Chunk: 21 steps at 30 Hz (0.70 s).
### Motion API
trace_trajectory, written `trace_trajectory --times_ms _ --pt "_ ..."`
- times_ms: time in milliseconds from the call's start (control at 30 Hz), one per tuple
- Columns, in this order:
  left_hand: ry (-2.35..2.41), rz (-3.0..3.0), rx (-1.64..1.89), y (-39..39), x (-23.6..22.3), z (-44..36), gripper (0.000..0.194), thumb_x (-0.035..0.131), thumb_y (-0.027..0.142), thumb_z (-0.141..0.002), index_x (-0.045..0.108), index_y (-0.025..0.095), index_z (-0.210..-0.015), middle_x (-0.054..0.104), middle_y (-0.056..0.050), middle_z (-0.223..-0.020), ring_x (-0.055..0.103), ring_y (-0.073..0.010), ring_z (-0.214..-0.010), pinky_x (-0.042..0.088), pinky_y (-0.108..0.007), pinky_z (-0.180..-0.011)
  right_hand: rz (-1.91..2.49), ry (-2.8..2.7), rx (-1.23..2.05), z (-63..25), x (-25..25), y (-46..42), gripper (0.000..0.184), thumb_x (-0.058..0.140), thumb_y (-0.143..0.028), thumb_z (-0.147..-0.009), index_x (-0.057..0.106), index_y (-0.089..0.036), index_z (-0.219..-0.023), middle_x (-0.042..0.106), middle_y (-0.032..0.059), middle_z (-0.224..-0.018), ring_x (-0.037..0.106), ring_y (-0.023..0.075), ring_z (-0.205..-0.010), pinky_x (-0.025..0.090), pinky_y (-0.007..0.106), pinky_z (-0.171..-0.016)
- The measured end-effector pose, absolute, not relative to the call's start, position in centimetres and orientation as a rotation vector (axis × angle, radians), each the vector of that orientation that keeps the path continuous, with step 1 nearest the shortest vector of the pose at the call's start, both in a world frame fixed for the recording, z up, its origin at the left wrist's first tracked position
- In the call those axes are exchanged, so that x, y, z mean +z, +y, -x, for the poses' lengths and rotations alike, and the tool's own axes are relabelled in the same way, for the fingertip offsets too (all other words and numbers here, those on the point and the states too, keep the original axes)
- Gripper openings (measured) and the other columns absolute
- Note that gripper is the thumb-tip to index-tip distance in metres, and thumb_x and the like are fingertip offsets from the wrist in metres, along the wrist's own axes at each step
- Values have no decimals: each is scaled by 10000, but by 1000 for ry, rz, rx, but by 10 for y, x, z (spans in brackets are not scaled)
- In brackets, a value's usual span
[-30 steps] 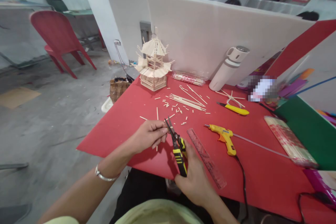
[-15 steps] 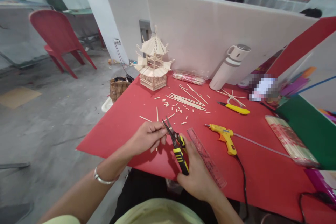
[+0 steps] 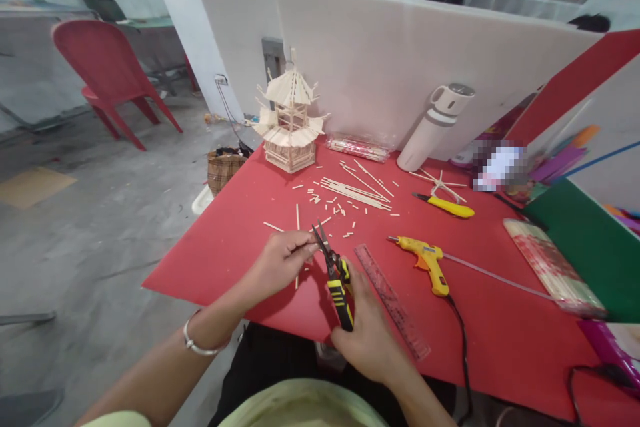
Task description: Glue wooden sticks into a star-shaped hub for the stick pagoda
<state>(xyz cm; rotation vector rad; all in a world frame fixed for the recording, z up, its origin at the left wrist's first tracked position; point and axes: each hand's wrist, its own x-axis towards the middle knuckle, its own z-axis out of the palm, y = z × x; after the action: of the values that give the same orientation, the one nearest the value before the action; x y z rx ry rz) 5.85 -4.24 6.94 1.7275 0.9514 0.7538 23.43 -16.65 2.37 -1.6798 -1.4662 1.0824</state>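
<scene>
Black-and-yellow cutting snips (image 3: 339, 297) are gripped in my right hand (image 3: 367, 327), with their blades apart and pointing away from me. My left hand (image 3: 285, 259) is closed in a pinch right beside the blades. A small pale bit of wooden stick shows at its fingertips, mostly hidden by the fingers. Under and around the left hand, several thin wooden sticks (image 3: 298, 215) lie spread out on the red tabletop (image 3: 215, 250). Beyond the hands are short cut pieces (image 3: 339, 210) and a bundle of longer sticks (image 3: 356, 193).
A pagoda model of sticks (image 3: 290, 123) stands at the back left. To the right lie a clear ruler (image 3: 393, 300), a yellow glue gun (image 3: 425, 260) with its cord, and a yellow-handled cutter (image 3: 450, 207). A white flask (image 3: 435, 127) stands near the back board (image 3: 350, 60).
My left hand's fingertips have shifted slightly right, closer to the snips' blades. The snips have moved slightly left in my right hand. The whole view has drifted a little.
</scene>
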Motion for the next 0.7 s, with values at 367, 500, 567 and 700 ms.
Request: trace_trajectory --times_ms 367,500,567,700 --pt "738 -1241 447 -31 73 -46 374 709 490 -811 598 139 -743 539 51 -572 283 0 -303 124 -185 -324 1688 -1667 898 -240 19 -170 1041 593 -136 -624 203 -247 -1582 337 123 -1588 250 355 -1501 255 586 -1201" --pt "791 -1320 496 -36 71 -49 389 659 478 -860 572 139 -689 519 48 -549 319 -5 -337 193 -174 -360 1660 -1603 921 -236 19 -167 972 586 -133 -621 275 -249 -1534 429 120 -1509 372 325 -1432 286 539 -1191" --pt "826 -1384 541 -39 72 -53 349 649 454 -870 600 137 -732 506 55 -542 363 -18 -373 254 -167 -396 1674 -1573 958 -235 21 -164 956 574 -119 -608 299 -236 -1515 484 115 -1444 439 301 -1373 313 504 -1176" --pt "898 -1456 625 -42 74 -59 321 654 434 -855 599 148 -720 453 73 -494 381 -38 -386 297 -176 -417 1734 -1524 1033 -236 23 -161 1002 569 -129 -600 258 -227 -1548 455 119 -1454 398 307 -1393 288 492 -1182"
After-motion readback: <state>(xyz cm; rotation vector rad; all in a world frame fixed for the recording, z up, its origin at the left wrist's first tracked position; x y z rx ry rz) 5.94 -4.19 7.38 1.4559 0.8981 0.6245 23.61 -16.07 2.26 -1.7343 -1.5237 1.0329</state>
